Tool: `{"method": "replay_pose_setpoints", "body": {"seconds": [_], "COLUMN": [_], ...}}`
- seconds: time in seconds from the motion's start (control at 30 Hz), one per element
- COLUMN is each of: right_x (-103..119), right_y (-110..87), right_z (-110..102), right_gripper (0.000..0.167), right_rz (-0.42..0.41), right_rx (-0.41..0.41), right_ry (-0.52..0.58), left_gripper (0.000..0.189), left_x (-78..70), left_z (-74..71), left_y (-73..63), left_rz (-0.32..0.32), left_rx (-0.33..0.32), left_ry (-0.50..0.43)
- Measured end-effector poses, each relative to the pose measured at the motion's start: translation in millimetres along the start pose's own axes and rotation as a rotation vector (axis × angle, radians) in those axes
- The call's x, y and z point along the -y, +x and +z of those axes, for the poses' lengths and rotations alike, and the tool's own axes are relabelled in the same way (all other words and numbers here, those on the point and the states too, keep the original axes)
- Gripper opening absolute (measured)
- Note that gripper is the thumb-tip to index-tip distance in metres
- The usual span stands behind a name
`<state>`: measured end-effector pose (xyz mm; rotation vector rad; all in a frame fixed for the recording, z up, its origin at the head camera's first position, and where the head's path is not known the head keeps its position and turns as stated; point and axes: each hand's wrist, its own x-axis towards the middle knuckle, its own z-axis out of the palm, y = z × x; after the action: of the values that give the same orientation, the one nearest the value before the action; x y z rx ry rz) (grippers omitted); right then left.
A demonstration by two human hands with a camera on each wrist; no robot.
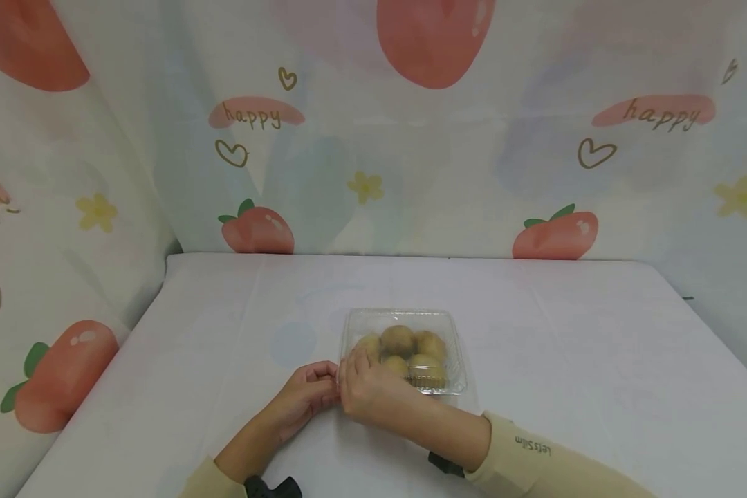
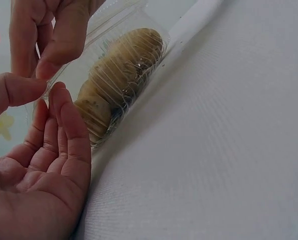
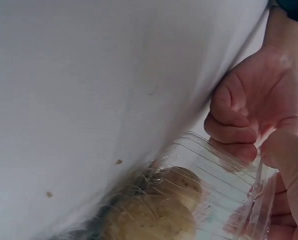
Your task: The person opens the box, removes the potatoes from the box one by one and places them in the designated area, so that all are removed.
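Observation:
A clear plastic clamshell box (image 1: 456, 346) with several round, yellow-brown potatoes (image 1: 398, 341) inside lies in the middle of the table, lid down over them. My left hand (image 1: 308, 395) is at the box's left edge, thumb and fingertips pinching the rim. Reaching across the front, my right hand (image 1: 370, 389) grips that same edge and covers the front left corner. In the right wrist view the right thumb (image 3: 286, 155) presses on the ribbed plastic rim (image 3: 259, 200), close to the left hand's curled fingers. Both thumbs nearly meet in the left wrist view.
A white cloth (image 1: 566, 346) covers the table under the box. Behind and to the left hangs a patterned curtain (image 1: 436, 159) with peaches, hearts and flowers. Dark straps (image 1: 274, 487) show at the wrists, beside beige sleeves.

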<state>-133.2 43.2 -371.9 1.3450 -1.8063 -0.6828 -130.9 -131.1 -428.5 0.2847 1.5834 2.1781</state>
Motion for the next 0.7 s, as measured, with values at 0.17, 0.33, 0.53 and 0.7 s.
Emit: {"method": "replay_pose_setpoints", "body": {"seconds": [0.17,0.33,0.53,0.7], "right_x": [1.5,1.0,0.7,-6.7], "right_y": [-1.2,-2.1,-2.8,-2.4], "right_z": [0.9,0.8,1.9,1.5], "right_gripper": [0.048,0.049,0.05,0.045], "right_rz": [-0.004,-0.017,-0.031,-0.001], "right_rx": [-0.015,0.01,0.016,-0.027], "right_ry": [0.009,0.013,0.013,0.031], "left_gripper": [0.016,0.017,0.017,0.019], "left_x": [-0.4,0.6,1.7,4.4], "left_z": [0.7,0.7,0.9,3.6], "left_y": [-0.7,-1.1,-0.5,1.7], "left_rz": [-0.013,-0.005,0.016,0.006], "left_rx": [-0.02,-0.016,-0.006,-0.06], "left_ry": [0.008,-0.005,-0.01,0.013]}}
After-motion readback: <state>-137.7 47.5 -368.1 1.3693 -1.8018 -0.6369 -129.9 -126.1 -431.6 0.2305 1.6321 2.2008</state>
